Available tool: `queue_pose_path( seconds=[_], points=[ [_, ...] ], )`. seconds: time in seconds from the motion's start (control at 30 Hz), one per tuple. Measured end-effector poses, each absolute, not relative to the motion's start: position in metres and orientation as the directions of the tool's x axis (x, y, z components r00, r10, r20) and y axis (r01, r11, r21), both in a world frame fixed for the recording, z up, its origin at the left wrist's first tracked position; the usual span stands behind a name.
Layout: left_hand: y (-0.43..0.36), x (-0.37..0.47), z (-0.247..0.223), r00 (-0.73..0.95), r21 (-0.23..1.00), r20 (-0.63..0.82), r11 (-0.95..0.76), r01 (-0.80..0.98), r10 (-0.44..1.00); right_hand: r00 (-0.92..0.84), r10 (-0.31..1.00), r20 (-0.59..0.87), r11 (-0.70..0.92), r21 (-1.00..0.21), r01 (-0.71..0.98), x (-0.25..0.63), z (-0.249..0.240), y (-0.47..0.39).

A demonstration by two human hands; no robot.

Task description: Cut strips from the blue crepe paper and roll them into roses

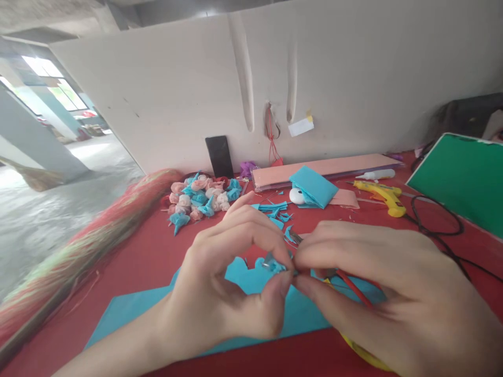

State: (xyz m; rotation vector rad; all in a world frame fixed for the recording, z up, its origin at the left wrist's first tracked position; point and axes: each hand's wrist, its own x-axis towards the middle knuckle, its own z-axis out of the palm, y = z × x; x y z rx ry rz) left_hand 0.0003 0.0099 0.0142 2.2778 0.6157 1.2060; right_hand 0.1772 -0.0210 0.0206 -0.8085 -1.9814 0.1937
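Observation:
My left hand (pixel 236 277) is closed, thumb and forefinger pinching a small, crumpled blue paper flower (pixel 274 264) with something shiny at its edge. Against those fingertips my right hand (pixel 377 283) pinches the lower end of the same piece. Tucked in the right palm is a tool with red and yellow handles (pixel 356 289); its kind is mostly hidden, and a dark metal tip shows above the forefinger. Under both hands lies a large blue paper sheet (pixel 129 311). Blue paper scraps (pixel 277 222) are scattered just beyond the fingers.
A heap of pink, white and blue paper flowers (pixel 200 196) sits on the red tabletop (pixel 129 262). Behind stand a black phone (pixel 220 156) and pink paper strips (pixel 322 167). A folded blue packet (pixel 314 186), yellow glue gun (pixel 383 196), its cable and a green board (pixel 463 178) lie rightward.

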Motion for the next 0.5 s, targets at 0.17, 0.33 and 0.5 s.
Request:
queue_pose_path(
  seconds=[0.17, 0.33, 0.5],
  points=[
    [0.011, 0.0, 0.013, 0.488, 0.647, 0.606, -0.746, 0.158, 0.629, -0.349, 0.398, 0.849, 0.705, -0.04, 0.708, 0.178, 0.01, -0.024],
    [0.008, -0.003, 0.015, 0.492, 0.667, 0.591, -0.73, 0.149, 0.64, -0.365, 0.26, 0.894, 0.66, 0.111, 0.743, 0.177, 0.004, -0.026],
    [0.011, -0.004, 0.013, 0.509, 0.69, 0.566, -0.71, 0.138, 0.649, -0.4, 0.29, 0.869, 0.648, 0.129, 0.751, 0.172, 0.012, -0.026]
  ],
)
